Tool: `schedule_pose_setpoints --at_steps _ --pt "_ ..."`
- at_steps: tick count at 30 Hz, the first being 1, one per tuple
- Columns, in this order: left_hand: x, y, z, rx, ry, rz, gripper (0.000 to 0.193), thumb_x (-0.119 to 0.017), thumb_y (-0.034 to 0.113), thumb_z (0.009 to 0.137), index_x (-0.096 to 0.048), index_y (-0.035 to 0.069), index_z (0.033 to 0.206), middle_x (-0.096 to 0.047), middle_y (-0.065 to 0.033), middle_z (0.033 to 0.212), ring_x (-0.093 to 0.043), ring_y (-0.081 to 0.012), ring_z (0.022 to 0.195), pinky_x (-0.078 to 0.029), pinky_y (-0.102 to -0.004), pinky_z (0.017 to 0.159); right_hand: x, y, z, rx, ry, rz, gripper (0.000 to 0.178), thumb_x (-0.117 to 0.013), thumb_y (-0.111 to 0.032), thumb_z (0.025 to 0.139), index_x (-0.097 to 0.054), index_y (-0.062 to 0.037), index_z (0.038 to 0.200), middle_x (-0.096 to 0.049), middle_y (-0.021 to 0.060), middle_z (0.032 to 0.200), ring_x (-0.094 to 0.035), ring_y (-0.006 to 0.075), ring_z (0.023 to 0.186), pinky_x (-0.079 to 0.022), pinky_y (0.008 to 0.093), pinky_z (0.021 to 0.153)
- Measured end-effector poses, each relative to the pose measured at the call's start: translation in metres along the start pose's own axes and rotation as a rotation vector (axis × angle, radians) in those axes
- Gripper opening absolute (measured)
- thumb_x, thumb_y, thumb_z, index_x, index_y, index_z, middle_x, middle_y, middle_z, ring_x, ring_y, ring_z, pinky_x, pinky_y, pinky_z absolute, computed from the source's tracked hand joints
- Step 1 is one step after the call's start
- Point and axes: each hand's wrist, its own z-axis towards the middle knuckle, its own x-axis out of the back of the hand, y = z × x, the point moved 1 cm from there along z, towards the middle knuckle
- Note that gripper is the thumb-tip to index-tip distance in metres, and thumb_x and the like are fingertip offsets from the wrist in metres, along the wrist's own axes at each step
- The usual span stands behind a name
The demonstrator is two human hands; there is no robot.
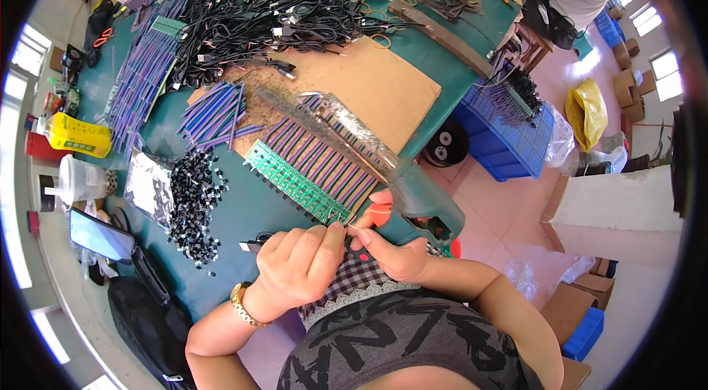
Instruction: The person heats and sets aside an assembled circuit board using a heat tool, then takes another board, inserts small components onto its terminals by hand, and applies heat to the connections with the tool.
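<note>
Thin wire (356, 227), barely visible, sits pinched between the curled fingers of my left hand (299, 266) and my right hand (391, 246), right at the near edge of the green table (243, 217); red-handled cutters (377, 214) rest in my right palm. Just beyond lies a green strip of circuit boards with purple-striped leads (310, 172). Farther left sit a clear bag (147, 183) beside loose black connectors (193, 206), and a yellow rectangular bottle (77, 136).

Connector heap (193, 202) left of circuit-board strip (295, 182); cable pile (273, 10) behind; phone (101, 237) far left.
</note>
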Motion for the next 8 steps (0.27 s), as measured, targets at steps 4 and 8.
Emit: schedule_pose_setpoints --at_steps 4,8 --pt "-0.0033 -0.0062 0.0006 0.095 0.055 -0.126 0.024 -0.075 -0.003 0.075 -0.065 0.001 0.095 -0.065 -0.0073 0.075 -0.062 -0.0208 0.060 -0.048 -0.0311 0.053 0.0017 0.0004 0.0027 0.054 0.071 0.087 0.054 -0.060 0.006 0.091 -0.036 -0.0078 0.137 -0.064 0.0154 0.097 -0.063 0.0182 0.080 -0.055 0.0324 0.072" --pt "-0.0019 -0.0060 -0.0016 0.243 0.023 -0.324 0.017 -0.073 -0.002 0.081 -0.065 0.002 0.096 -0.068 -0.0116 0.078 -0.065 -0.0255 0.063 -0.050 -0.0331 0.055 0.0064 0.0066 0.0056 0.018 0.026 0.056 0.063 -0.066 -0.001 0.089 -0.034 -0.0127 0.142 -0.064 0.0200 0.114 -0.066 0.0228 0.091 -0.057 0.0375 0.085"
